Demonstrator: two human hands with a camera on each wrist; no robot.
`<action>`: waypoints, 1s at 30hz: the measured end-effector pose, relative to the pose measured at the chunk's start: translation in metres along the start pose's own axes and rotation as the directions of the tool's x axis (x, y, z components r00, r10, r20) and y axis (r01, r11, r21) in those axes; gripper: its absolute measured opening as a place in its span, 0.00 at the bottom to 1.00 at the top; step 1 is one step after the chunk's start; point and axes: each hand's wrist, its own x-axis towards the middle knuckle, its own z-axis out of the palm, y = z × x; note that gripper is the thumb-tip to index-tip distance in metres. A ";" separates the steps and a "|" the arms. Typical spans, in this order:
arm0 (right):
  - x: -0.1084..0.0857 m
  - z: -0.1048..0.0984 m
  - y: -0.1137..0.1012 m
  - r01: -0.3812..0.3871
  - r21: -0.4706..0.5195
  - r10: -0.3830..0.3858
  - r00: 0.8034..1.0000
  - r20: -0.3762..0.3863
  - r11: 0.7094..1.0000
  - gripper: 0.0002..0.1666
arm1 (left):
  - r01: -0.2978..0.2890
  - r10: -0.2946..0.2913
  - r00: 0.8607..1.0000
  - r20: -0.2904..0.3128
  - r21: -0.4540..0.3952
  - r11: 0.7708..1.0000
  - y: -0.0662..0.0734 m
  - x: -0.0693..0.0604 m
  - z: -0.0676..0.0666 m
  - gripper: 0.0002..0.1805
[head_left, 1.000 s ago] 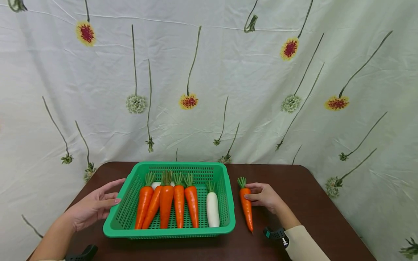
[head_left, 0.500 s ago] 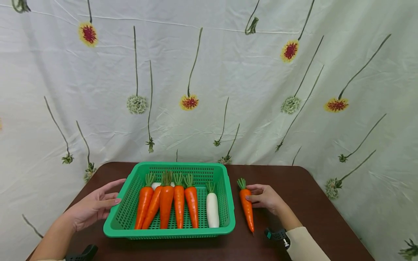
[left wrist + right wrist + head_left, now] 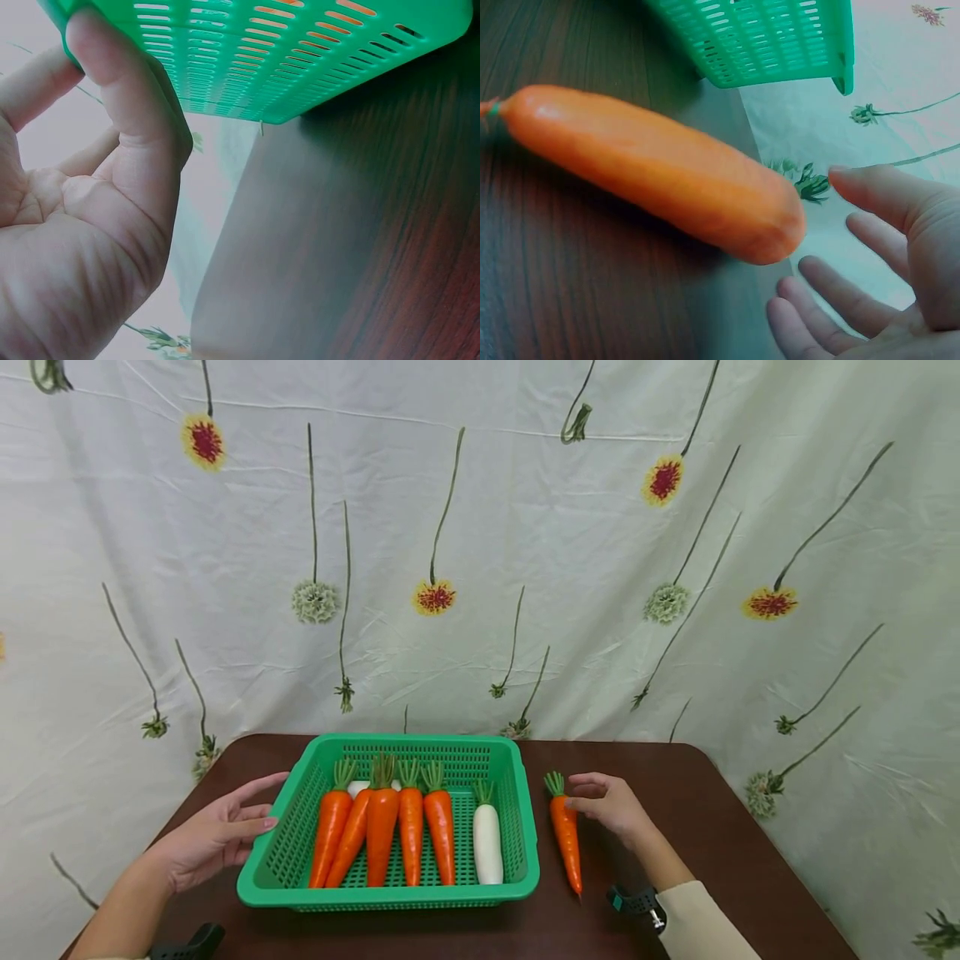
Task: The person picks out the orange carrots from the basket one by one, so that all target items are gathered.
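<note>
My left hand (image 3: 213, 839) is at the left side of the green basket (image 3: 390, 898), its thumb and a fingertip touching the rim and the other fingers loosely spread; the left wrist view shows the thumb against the basket wall (image 3: 285, 45). A single orange carrot (image 3: 566, 839) lies on the table to the right of the basket. Beside its upper end is my right hand (image 3: 611, 806). Seen from the right wrist, the hand (image 3: 885, 285) has its fingers apart, with a gap between them and the carrot (image 3: 660, 165).
Several carrots (image 3: 381, 835) lie side by side in the left and middle of the basket, white pieces partly hidden behind them. A white radish (image 3: 488, 843) lies at its right. The brown table (image 3: 675, 827) meets a flower-patterned cloth (image 3: 465, 527) at the back.
My right hand has let go of the carrot and lifted slightly up from it, its fingers wider apart. The left hand and the basket have not visibly moved.
</note>
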 end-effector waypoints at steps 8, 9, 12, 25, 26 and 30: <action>-0.001 0.002 -0.009 0.094 -0.030 -0.095 0.994 -0.049 0.995 0.25 | 0.003 -0.003 1.000 -0.002 -0.004 1.000 -0.001 0.000 0.000 0.34; 0.000 0.004 -0.011 0.103 -0.032 -0.105 0.993 -0.052 0.994 0.24 | 0.005 -0.005 1.000 -0.003 -0.002 1.000 -0.001 0.000 -0.001 0.34; 0.000 0.007 -0.019 0.121 -0.023 -0.122 0.991 -0.053 0.992 0.24 | 0.009 -0.009 1.000 -0.004 0.004 1.000 -0.001 -0.001 -0.001 0.34; 0.004 0.027 -0.057 0.173 0.086 -0.177 0.983 0.041 0.981 0.21 | 0.004 -0.004 1.000 0.010 0.011 1.000 0.000 -0.001 -0.002 0.35; 0.004 0.029 -0.061 0.172 0.094 -0.178 0.983 0.055 0.981 0.21 | 0.003 -0.003 1.000 0.012 0.008 1.000 0.001 -0.001 -0.002 0.35; 0.004 0.035 -0.075 0.167 0.095 -0.177 0.978 0.106 0.981 0.23 | 0.003 -0.003 1.000 0.017 -0.005 1.000 0.001 0.000 -0.001 0.35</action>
